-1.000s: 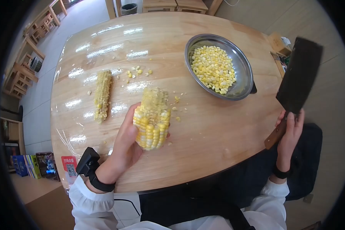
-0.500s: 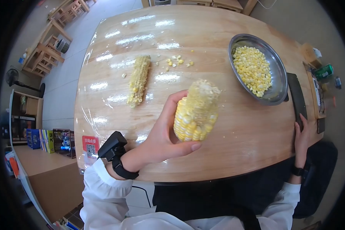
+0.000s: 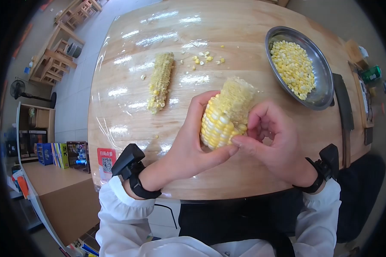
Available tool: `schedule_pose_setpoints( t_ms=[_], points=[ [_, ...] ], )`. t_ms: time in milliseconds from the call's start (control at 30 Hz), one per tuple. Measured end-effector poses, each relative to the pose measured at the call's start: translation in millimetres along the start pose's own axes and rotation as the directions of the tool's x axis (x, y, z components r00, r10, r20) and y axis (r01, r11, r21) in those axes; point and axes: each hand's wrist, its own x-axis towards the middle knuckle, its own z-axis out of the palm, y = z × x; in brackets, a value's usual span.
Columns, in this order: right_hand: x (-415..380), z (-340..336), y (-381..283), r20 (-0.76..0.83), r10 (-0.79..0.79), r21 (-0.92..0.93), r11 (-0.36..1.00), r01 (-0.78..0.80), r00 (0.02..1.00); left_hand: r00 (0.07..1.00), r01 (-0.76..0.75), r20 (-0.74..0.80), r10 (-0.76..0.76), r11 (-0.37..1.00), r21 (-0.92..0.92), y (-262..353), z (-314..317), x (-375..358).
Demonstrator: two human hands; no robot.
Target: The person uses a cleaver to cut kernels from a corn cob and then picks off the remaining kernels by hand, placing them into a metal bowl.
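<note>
My left hand is wrapped round a partly stripped corn cob, which tilts with its bare end up and away from me. Yellow and white kernels still cover its lower part. My right hand touches the cob's right side, thumb against the kernels and fingers curled; whether a loose kernel is between them is hidden. A stripped cob lies on the wooden table, with several loose kernels beyond the hands. At the right, a steel bowl holds a heap of kernels.
A dark knife-like object lies right of the bowl. Farther right are a tray and a green can. A red QR-code card is at the table's left edge. Shelves and a fan stand at the left.
My right hand has left the dark object at the right edge and come to the cob in my left hand. The view has shifted slightly.
</note>
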Motion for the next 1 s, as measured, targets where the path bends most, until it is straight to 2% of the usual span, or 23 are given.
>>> schedule_pose_setpoints(
  t_ms=[133,200,367,433,467,500,533,567,633,767,833,867,933,1000],
  points=[
    [6,0,4,0.029,0.044,0.094,0.995,-0.047,0.999,0.999,0.005,-0.032,-0.004,0.999,0.036,-2,-1,-1],
    [8,-1,11,0.012,0.068,0.111,0.991,-0.069,0.998,0.998,-0.054,-0.017,0.057,0.991,0.124,-6,-3,-1],
    [5,1,18,-0.016,0.051,0.251,0.967,-0.045,0.999,0.999,0.029,-0.031,-0.028,0.999,0.04,-3,0,0],
    [3,2,17,-0.072,-0.107,0.139,0.983,0.116,0.992,0.998,0.048,-0.039,-0.048,0.999,0.004,0,1,-1],
    [5,0,19,-0.074,-0.106,0.14,0.983,0.116,0.992,0.996,0.075,-0.043,-0.076,0.997,-0.021,1,0,-1],
    [8,-3,23,-0.026,-0.324,-0.101,0.942,0.32,0.946,0.993,0.101,-0.048,-0.103,0.994,-0.047,2,0,-1],
    [10,-4,25,0.073,-0.51,-0.321,0.801,0.505,0.857,0.994,0.1,-0.049,-0.102,0.994,-0.046,1,0,-1],
    [10,-4,23,0.075,-0.513,-0.32,0.8,0.508,0.855,0.992,0.115,-0.048,-0.118,0.991,-0.068,1,0,0],
    [8,-6,18,0.006,-0.331,-0.2,0.924,0.325,0.944,0.99,0.129,-0.05,-0.134,0.988,-0.088,-1,0,1],
    [10,-9,20,0.083,-0.401,-0.156,0.899,0.41,0.912,0.995,0.089,-0.05,-0.09,0.996,-0.018,-2,-1,1],
    [8,-6,25,0.073,-0.297,-0.097,0.948,0.303,0.952,0.993,0.087,-0.075,-0.088,0.996,-0.014,-1,0,1],
    [6,-10,26,0.072,-0.297,-0.096,0.948,0.303,0.952,0.994,0.076,-0.085,-0.076,0.997,0.005,0,3,4],
    [1,-12,29,0.122,-0.105,0.093,0.991,0.094,0.987,0.994,0.063,-0.092,-0.06,0.998,0.025,1,3,4],
    [2,-7,24,0.101,-0.059,0.116,0.992,0.047,0.993,0.996,0.019,-0.084,-0.007,0.99,0.142,0,2,3]
  ],
)
